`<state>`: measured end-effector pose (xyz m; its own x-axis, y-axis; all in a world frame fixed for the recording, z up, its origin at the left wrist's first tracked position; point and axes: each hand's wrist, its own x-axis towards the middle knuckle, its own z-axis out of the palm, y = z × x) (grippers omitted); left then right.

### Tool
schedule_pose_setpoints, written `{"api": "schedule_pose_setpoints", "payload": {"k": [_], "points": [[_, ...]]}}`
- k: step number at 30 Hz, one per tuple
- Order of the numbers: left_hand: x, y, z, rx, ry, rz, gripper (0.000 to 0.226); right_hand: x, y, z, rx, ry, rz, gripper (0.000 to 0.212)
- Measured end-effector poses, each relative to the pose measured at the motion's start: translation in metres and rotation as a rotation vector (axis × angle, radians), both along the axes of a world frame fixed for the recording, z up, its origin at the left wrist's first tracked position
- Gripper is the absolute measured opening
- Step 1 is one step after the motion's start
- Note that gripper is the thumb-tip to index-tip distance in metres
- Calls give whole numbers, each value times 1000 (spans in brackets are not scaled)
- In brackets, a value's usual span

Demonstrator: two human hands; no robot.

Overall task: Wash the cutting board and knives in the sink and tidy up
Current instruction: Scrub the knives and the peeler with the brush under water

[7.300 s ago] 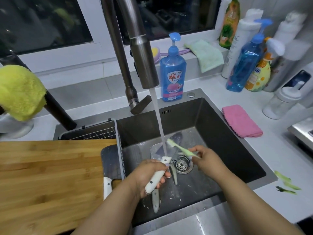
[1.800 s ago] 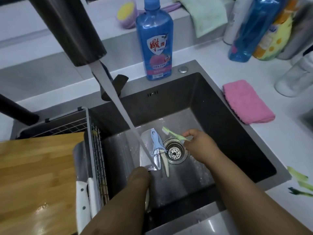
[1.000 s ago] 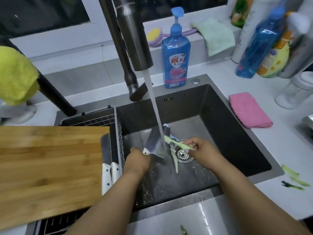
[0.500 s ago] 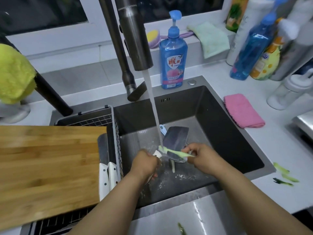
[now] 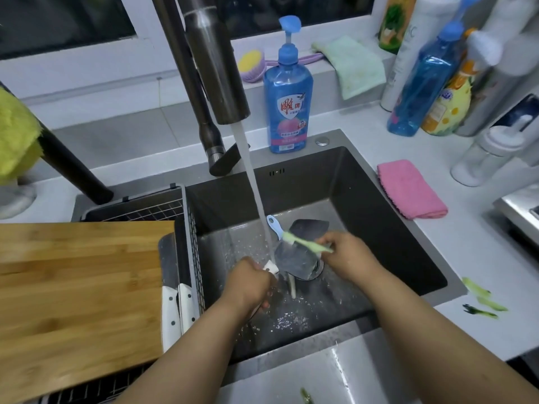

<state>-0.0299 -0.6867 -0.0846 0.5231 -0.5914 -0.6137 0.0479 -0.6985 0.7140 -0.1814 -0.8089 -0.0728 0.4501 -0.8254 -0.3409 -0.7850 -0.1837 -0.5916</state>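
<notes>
A: Nearest us, what are the hands doing?

B: The left hand (image 5: 252,282) is gripping the white handle of a cleaver (image 5: 297,252), fingers curled round it, tilting the broad blade up under the running water (image 5: 256,199). The right hand (image 5: 347,255) is pinching a green brush (image 5: 306,243) and laying its head across the blade. Tilted like that, I'd guess the scraps are rinsing straight toward the drain.

A: And the other things to be washed?

B: Two white-handled knives (image 5: 178,304) are standing in the wire rack (image 5: 192,228) at the left edge of the sink (image 5: 393,217), just beside the cutting board (image 5: 78,287), which is lying across the rack. Probably they are draining there. A small blue tool (image 5: 275,225) is lying on the sink floor behind the cleaver, and a pale handle (image 5: 292,288) is poking out below it.

A: Is there room to move?

B: The right half of the basin is lying open, so the blade is getting space to swing. The rack wall is sitting close to the left hand, and the faucet (image 5: 215,68) is hanging overhead, limiting lift.

A: Farther back?

B: A pink cloth (image 5: 408,188) is resting at the right rim, and a blue soap bottle (image 5: 287,97) is standing behind the sink.
</notes>
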Motion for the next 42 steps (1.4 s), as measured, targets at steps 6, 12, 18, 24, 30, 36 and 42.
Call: {"api": "schedule_pose_setpoints", "payload": {"k": [6,12,18,24,30,36,42], "points": [[4,-1,3,6,8,-28,22,-4,-30,7,-7,50,-53,20],[2,0,6,14,71,-15,23,5,-20,13,-20,49,6,20],[-2,1,7,54,266,-1,23,-18,-28,29,-194,-162,-226,21],[-2,1,16,199,520,-16,30,-26,-6,14,-70,-223,-244,19],[-2,-2,25,97,605,2,35,-31,7,5,4,-271,-257,17],[-8,3,29,61,475,-75,27,-28,16,4,101,-330,-174,13],[-3,12,30,7,454,-99,9,-24,28,7,300,-387,-54,10]]}}
